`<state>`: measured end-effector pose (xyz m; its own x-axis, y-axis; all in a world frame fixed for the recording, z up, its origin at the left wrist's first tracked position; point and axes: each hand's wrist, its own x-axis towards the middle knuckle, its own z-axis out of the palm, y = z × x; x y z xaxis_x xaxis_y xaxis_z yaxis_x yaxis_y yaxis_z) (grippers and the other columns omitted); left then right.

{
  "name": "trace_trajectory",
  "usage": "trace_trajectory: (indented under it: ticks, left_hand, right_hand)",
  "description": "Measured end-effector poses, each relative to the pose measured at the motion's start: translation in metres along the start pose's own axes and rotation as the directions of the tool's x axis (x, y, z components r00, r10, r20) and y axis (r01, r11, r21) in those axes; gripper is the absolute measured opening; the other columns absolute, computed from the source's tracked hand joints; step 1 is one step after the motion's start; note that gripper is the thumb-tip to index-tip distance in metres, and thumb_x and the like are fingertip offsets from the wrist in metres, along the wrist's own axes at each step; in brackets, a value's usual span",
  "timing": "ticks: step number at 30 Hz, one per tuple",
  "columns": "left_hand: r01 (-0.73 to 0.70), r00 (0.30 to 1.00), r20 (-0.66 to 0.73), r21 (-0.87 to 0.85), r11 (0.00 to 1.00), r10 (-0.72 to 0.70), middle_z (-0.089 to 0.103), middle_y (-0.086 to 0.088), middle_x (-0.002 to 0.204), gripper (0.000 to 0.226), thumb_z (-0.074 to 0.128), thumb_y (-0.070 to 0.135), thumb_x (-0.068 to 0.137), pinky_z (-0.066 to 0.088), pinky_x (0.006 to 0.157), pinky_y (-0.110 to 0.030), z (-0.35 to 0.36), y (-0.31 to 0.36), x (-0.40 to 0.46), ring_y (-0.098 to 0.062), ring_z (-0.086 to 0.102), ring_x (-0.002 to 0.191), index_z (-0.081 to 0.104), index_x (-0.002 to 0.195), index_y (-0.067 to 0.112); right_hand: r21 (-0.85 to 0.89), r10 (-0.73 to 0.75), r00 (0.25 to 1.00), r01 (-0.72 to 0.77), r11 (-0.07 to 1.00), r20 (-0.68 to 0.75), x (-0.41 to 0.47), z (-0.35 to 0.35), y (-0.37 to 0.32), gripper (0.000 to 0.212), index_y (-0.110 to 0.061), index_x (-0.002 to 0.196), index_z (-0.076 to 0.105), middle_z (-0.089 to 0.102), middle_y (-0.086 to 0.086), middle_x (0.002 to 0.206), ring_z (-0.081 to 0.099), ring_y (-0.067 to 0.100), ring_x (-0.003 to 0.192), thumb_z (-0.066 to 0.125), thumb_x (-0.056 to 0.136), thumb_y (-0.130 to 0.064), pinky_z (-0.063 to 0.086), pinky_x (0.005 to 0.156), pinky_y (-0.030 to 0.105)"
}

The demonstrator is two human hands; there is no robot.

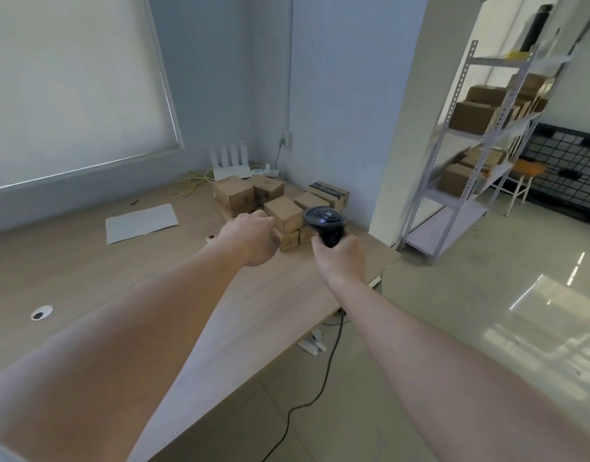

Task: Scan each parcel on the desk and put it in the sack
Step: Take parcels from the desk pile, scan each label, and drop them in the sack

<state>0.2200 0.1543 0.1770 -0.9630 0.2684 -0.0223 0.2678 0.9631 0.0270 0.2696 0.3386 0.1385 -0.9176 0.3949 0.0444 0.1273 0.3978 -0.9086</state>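
Note:
Several small brown cardboard parcels (283, 213) are piled at the far right corner of the wooden desk (120, 281). My left hand (253, 238) reaches to the near left side of the pile, its fingers curled against a low parcel; whether it grips one is hidden. My right hand (338, 256) is closed round the handle of a black barcode scanner (323, 223), whose head points toward the pile. The scanner's cable (330, 361) hangs off the desk edge to the floor. No sack is in view.
A white sheet of paper (142, 223) lies on the desk to the left. A white router (230, 163) and yellow cable sit by the back wall. A metal shelf rack (480, 141) with more boxes stands on the right, beyond the desk.

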Motion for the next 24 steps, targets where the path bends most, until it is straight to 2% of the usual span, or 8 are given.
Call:
trace_trajectory:
  ticks: [5,11,15,21,24]
  left_hand:
    - [-0.006,1.0,0.027,-0.015,1.0,0.006,0.052,-0.002,0.14,0.046,0.049,0.047,0.101,0.053,0.095,-0.05,0.024,-0.003,0.066,-0.033,0.056,0.122,0.055,0.141,0.025]
    - [-0.035,0.998,0.058,-0.034,0.999,0.037,0.055,-0.005,0.127,0.037,0.048,0.043,0.102,0.053,0.092,-0.05,0.052,-0.031,0.164,-0.033,0.057,0.113,0.059,0.131,0.022]
    - [-0.059,0.993,0.097,-0.062,0.996,0.065,0.055,-0.004,0.119,0.034,0.052,0.042,0.103,0.054,0.088,-0.047,0.072,-0.051,0.234,-0.03,0.057,0.108,0.058,0.129,0.022]
    - [-0.06,0.983,0.165,-0.118,0.991,0.079,0.056,-0.004,0.122,0.037,0.055,0.041,0.102,0.056,0.09,-0.046,0.109,-0.072,0.316,-0.027,0.057,0.108,0.057,0.134,0.022]
    - [-0.046,0.982,0.176,-0.124,0.991,0.068,0.055,-0.004,0.122,0.036,0.055,0.041,0.101,0.056,0.091,-0.047,0.126,-0.075,0.347,-0.028,0.057,0.11,0.057,0.133,0.022]
  right_hand:
    - [-0.026,0.042,0.999,-0.042,0.999,0.007,0.063,0.018,0.015,0.02,-0.024,0.094,0.071,0.073,0.003,0.087,0.07,0.023,0.082,0.072,0.091,-0.043,0.057,0.07,0.035]
    - [-0.052,0.099,0.995,-0.099,0.994,-0.006,0.143,0.064,0.025,0.022,-0.02,0.089,0.07,0.071,0.001,0.082,0.069,0.021,0.077,0.073,0.091,-0.042,0.047,0.061,0.028]
    - [-0.083,0.129,0.992,-0.129,0.988,-0.003,0.196,0.104,0.028,0.021,-0.022,0.1,0.072,0.073,0.0,0.09,0.07,0.021,0.084,0.074,0.092,-0.042,0.056,0.071,0.032]
    - [-0.115,0.177,0.984,-0.176,0.978,-0.005,0.263,0.143,0.038,0.015,-0.028,0.095,0.067,0.073,-0.001,0.09,0.071,0.021,0.088,0.073,0.092,-0.04,0.06,0.075,0.036]
    - [-0.16,0.195,0.981,-0.195,0.968,-0.011,0.297,0.151,0.046,0.018,-0.024,0.102,0.07,0.073,-0.001,0.094,0.07,0.02,0.092,0.073,0.094,-0.041,0.058,0.077,0.034]
